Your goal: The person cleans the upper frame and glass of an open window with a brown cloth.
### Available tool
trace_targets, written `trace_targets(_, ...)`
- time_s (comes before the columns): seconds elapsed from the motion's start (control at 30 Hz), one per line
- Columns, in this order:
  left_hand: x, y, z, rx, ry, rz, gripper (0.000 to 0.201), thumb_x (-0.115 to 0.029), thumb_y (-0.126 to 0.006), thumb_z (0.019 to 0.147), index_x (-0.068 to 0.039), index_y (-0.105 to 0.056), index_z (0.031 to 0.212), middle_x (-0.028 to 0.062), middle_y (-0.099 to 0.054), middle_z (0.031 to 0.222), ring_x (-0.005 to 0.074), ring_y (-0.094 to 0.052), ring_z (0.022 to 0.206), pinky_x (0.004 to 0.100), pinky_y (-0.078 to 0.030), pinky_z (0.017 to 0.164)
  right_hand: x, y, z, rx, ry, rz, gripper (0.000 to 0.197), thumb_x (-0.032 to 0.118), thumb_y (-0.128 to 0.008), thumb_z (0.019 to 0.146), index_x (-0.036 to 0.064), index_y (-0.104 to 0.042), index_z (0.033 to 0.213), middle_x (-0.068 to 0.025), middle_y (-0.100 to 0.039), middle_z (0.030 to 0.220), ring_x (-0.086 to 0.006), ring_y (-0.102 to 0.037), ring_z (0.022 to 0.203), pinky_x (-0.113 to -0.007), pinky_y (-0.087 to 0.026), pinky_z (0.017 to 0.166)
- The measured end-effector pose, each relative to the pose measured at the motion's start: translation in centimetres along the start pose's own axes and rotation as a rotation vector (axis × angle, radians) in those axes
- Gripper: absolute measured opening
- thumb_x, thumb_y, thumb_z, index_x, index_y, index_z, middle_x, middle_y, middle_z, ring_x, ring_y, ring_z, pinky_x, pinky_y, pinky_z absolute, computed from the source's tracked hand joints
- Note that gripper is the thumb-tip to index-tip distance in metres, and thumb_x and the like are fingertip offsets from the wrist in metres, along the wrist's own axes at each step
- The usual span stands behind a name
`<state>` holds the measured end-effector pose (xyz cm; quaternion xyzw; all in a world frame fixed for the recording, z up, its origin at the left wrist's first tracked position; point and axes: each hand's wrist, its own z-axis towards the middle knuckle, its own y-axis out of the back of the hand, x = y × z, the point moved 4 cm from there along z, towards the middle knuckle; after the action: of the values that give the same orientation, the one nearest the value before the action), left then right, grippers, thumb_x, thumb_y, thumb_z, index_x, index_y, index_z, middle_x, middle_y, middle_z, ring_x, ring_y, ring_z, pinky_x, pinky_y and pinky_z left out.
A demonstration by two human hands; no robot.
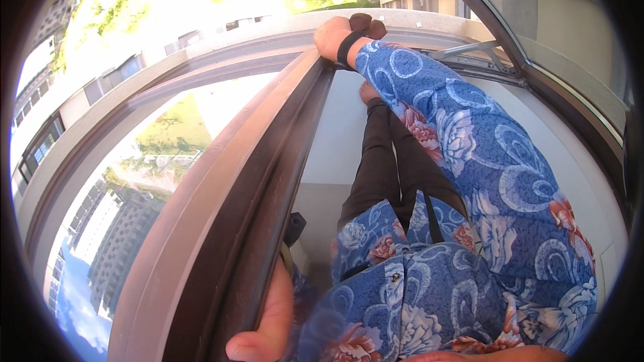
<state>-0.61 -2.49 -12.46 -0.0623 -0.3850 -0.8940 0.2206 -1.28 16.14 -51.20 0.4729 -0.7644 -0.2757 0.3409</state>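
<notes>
A brown window sash stands open, running from the near left toward the far middle. My left hand is closed round its near edge, with the thumb laid on the dark frame and the other fingers hidden behind it. At the sash's far end is my right hand, reached out in a blue floral sleeve with a black band at the wrist. Dark brown cloth bulges out beside that hand, which appears closed on it. Most of the right fingers are turned away from view.
Beyond the sash lie a sill and a pale outer ledge, with buildings and trees outside. A metal window stay joins the frame at the far right. Below me are my dark-trousered legs and a bare foot. The sash glass reflects buildings.
</notes>
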Motion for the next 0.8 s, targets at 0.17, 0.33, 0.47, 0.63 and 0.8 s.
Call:
trace_targets(0.17,-1.3,-1.8,0.9,-0.001,-0.201,0.355,0.058,-0.028,-0.063,0.091,-0.007,-0.032,0.134,0.0134,-0.049,0.117,0.0203,-0.066,0.092,0.0181,-0.058,0.071,0.5,0.6,-0.1,0.081,-0.044,-0.066,0.025,0.017,-0.058,0.085,0.0136,-0.072,0.106,-0.0069,-0.070,0.108,-0.0229,-0.067,0.100,-0.039,-0.055,0.076)
trace_targets(0.33,-2.2,-2.4,2.5,0.022,-0.215,0.447,0.053,-0.026,-0.062,0.092,-0.008,-0.032,0.133,0.0136,-0.048,0.117,0.0219,-0.064,0.095,0.0186,-0.058,0.074,1.0,0.6,-0.2,0.167,-0.043,-0.085,0.027,0.018,-0.057,0.088,0.0155,-0.071,0.111,-0.0057,-0.069,0.112,-0.0220,-0.066,0.104,-0.039,-0.054,0.078)
trace_targets(0.47,-1.3,-1.8,1.9,-0.034,-0.182,0.390,0.052,-0.027,-0.061,0.092,-0.008,-0.033,0.132,0.0145,-0.047,0.118,0.0237,-0.063,0.099,0.0198,-0.058,0.075,2.7,-0.6,0.7,0.148,0.004,-0.229,0.027,0.019,-0.059,0.087,0.0159,-0.071,0.111,-0.0054,-0.069,0.113,-0.0213,-0.066,0.105,-0.039,-0.054,0.078)
trace_targets(0.63,-1.5,-2.5,1.4,-0.115,-0.141,0.313,0.051,-0.028,-0.061,0.092,-0.008,-0.034,0.131,0.0156,-0.045,0.120,0.0259,-0.060,0.104,0.0214,-0.058,0.077,-0.6,-7.0,3.4,0.264,-0.019,-0.218,0.026,0.020,-0.063,0.084,0.0148,-0.072,0.108,-0.0059,-0.070,0.110,-0.0216,-0.066,0.103,-0.039,-0.054,0.078)
trace_targets(0.8,-1.4,-3.0,1.0,-0.239,-0.093,0.286,0.053,-0.029,-0.064,0.091,-0.007,-0.035,0.130,0.0162,-0.045,0.118,0.0269,-0.059,0.106,0.0228,-0.058,0.078,-5.3,0.9,-6.4,0.072,-0.069,-0.003,0.021,0.019,-0.069,0.072,0.0102,-0.074,0.090,-0.0115,-0.071,0.091,-0.0251,-0.069,0.091,-0.035,-0.055,0.075)
